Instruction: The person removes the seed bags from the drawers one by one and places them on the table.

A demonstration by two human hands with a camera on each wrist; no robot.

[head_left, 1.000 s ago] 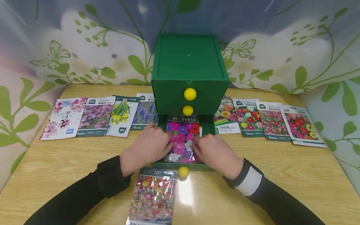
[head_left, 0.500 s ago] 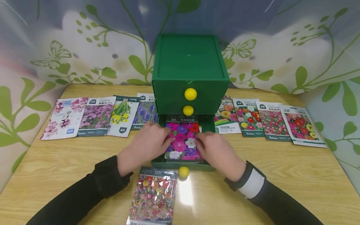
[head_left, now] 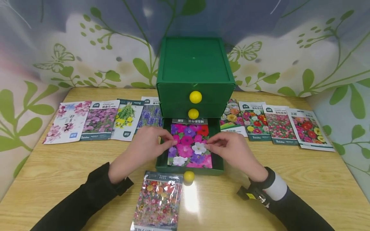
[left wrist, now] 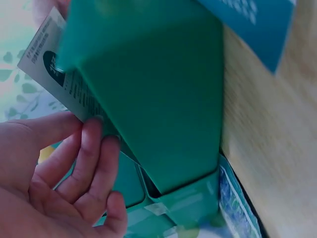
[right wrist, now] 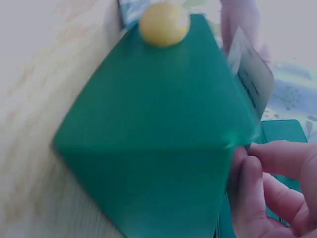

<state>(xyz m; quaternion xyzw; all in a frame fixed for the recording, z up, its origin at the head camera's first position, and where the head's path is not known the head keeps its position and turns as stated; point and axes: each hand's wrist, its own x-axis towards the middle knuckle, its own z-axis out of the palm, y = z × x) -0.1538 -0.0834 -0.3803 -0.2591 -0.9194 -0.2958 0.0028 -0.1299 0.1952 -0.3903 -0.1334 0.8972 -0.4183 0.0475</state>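
A flower seed packet with pink, purple and white blooms is held at the open bottom drawer of a green cabinet. My left hand pinches its left edge between thumb and fingers. On the opposite edge, my right hand pinches it too. The left wrist view shows the printed back of the packet, tilted above the drawer wall. From the right wrist, part of the packet shows beyond the drawer corner. What lies under the packet is mostly hidden.
Another seed packet lies before the drawer, near its yellow knob. Several packets stand in a row left of the cabinet, such as a lavender one. Several more, including a red-flowered one, stand to the right. A patterned backdrop rises behind.
The petunia-like packet has come up out of the drawer, its near edge now over the drawer front. Both hands have moved slightly apart and upward with it.
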